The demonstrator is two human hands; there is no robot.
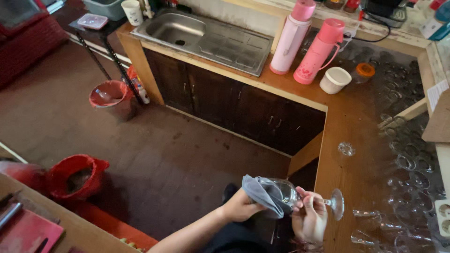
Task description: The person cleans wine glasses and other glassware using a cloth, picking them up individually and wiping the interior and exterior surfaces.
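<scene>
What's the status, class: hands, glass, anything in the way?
Left hand presses grey cloth on wine glass. Right hand grips its stem. Nothing blocking.

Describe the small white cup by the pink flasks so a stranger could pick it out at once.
Start at the steel sink set in the wooden counter and go right, past the two tall pink flasks. The white cup stands right beside the nearer flask's base. It is squat, open-topped and plain white, unlike the orange-lidded jar next to it.
</scene>
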